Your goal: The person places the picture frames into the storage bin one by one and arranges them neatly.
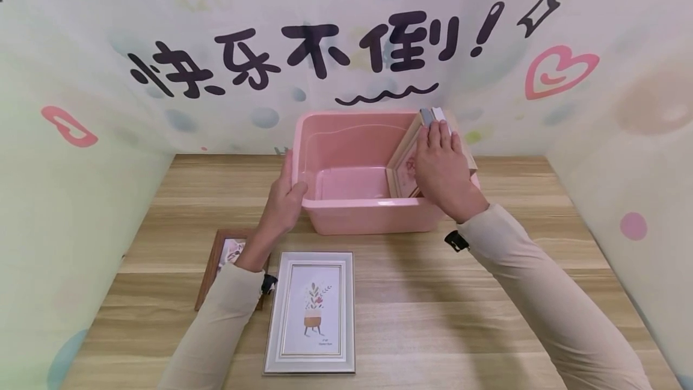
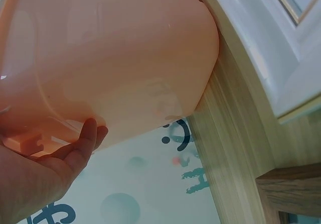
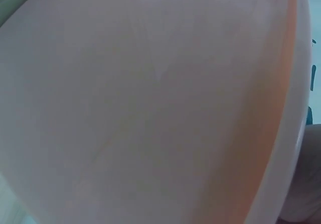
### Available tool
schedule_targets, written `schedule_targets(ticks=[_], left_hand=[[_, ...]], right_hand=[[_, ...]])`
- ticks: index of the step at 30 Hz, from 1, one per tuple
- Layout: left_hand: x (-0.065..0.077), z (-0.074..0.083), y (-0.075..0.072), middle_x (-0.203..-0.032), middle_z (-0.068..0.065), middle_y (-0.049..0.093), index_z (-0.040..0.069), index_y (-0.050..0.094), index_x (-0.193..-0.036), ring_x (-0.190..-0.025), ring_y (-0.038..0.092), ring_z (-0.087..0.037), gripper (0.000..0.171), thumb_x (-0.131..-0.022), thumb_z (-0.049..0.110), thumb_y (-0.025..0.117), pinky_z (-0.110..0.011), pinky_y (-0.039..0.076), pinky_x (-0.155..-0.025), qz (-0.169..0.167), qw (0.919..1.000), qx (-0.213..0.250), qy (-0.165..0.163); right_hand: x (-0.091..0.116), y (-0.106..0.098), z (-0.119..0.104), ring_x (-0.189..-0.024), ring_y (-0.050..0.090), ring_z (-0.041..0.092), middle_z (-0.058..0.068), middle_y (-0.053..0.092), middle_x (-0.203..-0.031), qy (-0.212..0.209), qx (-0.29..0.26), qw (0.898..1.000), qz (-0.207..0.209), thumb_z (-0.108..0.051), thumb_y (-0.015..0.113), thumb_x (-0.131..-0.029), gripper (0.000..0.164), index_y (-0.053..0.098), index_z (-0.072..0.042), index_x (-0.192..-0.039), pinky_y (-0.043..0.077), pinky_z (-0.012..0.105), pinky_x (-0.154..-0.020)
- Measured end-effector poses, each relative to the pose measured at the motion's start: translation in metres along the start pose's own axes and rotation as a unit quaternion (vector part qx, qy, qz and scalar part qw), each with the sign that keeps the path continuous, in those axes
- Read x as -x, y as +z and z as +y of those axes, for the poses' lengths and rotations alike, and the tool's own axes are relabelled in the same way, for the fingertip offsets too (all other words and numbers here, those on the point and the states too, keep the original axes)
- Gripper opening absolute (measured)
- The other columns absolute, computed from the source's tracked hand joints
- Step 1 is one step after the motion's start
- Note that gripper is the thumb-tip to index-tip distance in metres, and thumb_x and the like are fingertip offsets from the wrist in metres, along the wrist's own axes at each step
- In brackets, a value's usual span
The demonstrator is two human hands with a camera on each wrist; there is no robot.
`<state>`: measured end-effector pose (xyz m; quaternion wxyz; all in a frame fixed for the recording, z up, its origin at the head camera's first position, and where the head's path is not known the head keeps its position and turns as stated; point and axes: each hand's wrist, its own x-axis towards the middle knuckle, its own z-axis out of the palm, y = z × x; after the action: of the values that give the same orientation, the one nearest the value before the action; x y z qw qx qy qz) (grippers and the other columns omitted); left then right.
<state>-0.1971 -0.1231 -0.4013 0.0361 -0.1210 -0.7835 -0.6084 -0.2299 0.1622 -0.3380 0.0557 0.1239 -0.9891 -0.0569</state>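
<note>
Head camera: above, facing forward-down at table (image 1: 411, 306) and bin (image 1: 373, 219). Wrist cameras: close, facing the bin; left tilted, right closest. All three share the bin.

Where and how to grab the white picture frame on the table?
Likely by the right long border of the white picture frame, coming from its right, pinched at the outer edge. It appears to lie flat, offering a straight side there; the left sleeve and brown frame crowd its left.

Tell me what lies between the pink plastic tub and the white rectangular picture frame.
The head view shows only bare wood-grain tabletop between the tub and the white frame.
</note>
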Motion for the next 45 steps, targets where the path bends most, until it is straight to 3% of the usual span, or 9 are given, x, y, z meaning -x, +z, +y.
schedule_targets(ticks=[9, 21, 30, 35, 40, 45], left_hand=[[0.010, 0.033, -0.002, -0.162, -0.023, 0.018, 0.004, 0.003, -0.159, -0.130, 0.046, -0.040, 0.072, -0.094, -0.004, 0.033, -0.055, 0.044, -0.105, -0.005, 0.9998, -0.005, -0.017], [0.010, 0.033, 0.000, -0.162, -0.022, 0.018, 0.005, 0.002, -0.159, -0.129, 0.047, -0.040, 0.072, -0.094, -0.003, 0.034, -0.054, 0.044, -0.106, -0.005, 0.9997, -0.007, -0.021], [0.009, 0.032, 0.000, -0.162, -0.022, 0.019, 0.004, 0.003, -0.159, -0.128, 0.048, -0.040, 0.072, -0.094, -0.003, 0.033, -0.054, 0.044, -0.106, -0.004, 0.9996, -0.009, -0.026], [0.009, 0.033, 0.000, -0.162, -0.022, 0.019, 0.005, 0.002, -0.159, -0.130, 0.047, -0.040, 0.071, -0.095, -0.003, 0.033, -0.054, 0.044, -0.106, -0.006, 0.9996, -0.008, -0.026], [0.009, 0.033, 0.000, -0.162, -0.023, 0.019, 0.005, 0.003, -0.159, -0.131, 0.046, -0.040, 0.071, -0.095, -0.003, 0.033, -0.055, 0.044, -0.105, -0.007, 0.9998, -0.006, -0.020], [0.010, 0.032, 0.000, -0.162, -0.022, 0.018, 0.004, 0.003, -0.159, -0.132, 0.045, -0.039, 0.072, -0.095, -0.003, 0.033, -0.054, 0.044, -0.106, -0.007, 0.9998, -0.010, -0.017]], right_hand=[[-0.001, 0.001, 0.001, -0.145, 0.020, 0.050, 0.036, 0.022, -0.155, 0.013, -0.009, 1.000, -0.003, -0.019, 0.040, -0.100, 0.063, 0.019, 0.015, -0.149, 0.021, 0.062, -0.118], [0.002, -0.003, 0.005, -0.147, 0.014, 0.049, 0.032, 0.016, -0.159, 0.025, -0.041, 0.999, -0.018, -0.020, 0.031, -0.103, 0.062, 0.011, 0.011, -0.153, 0.016, 0.062, -0.119], [0.010, -0.003, 0.008, -0.146, 0.020, 0.048, 0.031, 0.024, -0.158, 0.008, -0.099, 0.995, 0.033, -0.026, 0.049, -0.100, 0.075, 0.011, 0.009, -0.154, 0.019, 0.061, -0.119], [0.016, -0.001, 0.009, -0.142, 0.028, 0.049, 0.033, 0.032, -0.153, -0.016, -0.124, 0.989, 0.078, -0.023, 0.052, -0.099, 0.071, 0.018, 0.011, -0.151, 0.023, 0.059, -0.118], [0.023, 0.000, 0.005, -0.136, 0.038, 0.047, 0.033, 0.040, -0.145, -0.073, -0.155, 0.975, 0.143, -0.015, 0.057, -0.097, 0.062, 0.030, 0.014, -0.145, 0.032, 0.054, -0.116], [0.032, -0.003, -0.004, -0.134, 0.043, 0.043, 0.029, 0.044, -0.145, -0.081, -0.173, 0.970, 0.153, -0.014, 0.059, -0.096, 0.061, 0.036, 0.011, -0.146, 0.039, 0.054, -0.111]])
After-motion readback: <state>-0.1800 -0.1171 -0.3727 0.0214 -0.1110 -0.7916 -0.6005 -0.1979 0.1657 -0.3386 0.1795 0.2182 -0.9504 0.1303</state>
